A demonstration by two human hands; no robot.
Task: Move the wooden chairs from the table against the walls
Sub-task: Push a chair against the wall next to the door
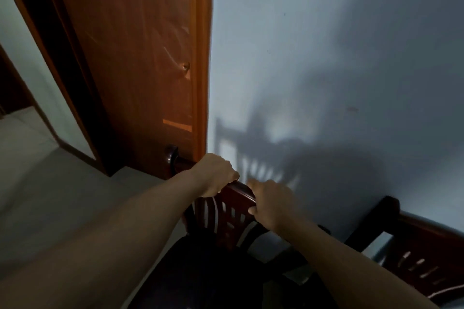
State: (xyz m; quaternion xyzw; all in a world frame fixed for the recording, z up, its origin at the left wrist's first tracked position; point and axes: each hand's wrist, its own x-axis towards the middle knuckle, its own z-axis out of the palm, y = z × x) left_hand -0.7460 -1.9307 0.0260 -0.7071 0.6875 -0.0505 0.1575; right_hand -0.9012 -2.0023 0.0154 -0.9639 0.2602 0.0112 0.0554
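Observation:
A dark wooden chair (229, 218) with a slatted back and a dark seat stands right below me, its back turned to the pale blue wall (326, 57). My left hand (216, 173) grips the left part of its top rail. On the same rail, just to the right, my right hand (270, 202) is closed. A second dark wooden chair (424, 256) stands at the lower right with its back against the same wall.
An orange-brown wooden door frame (200, 57) and door panel (130, 57) rise just left of the held chair. A doorway (22, 83) opens at the far left. Light tiled floor (57, 195) spreads to the left below it.

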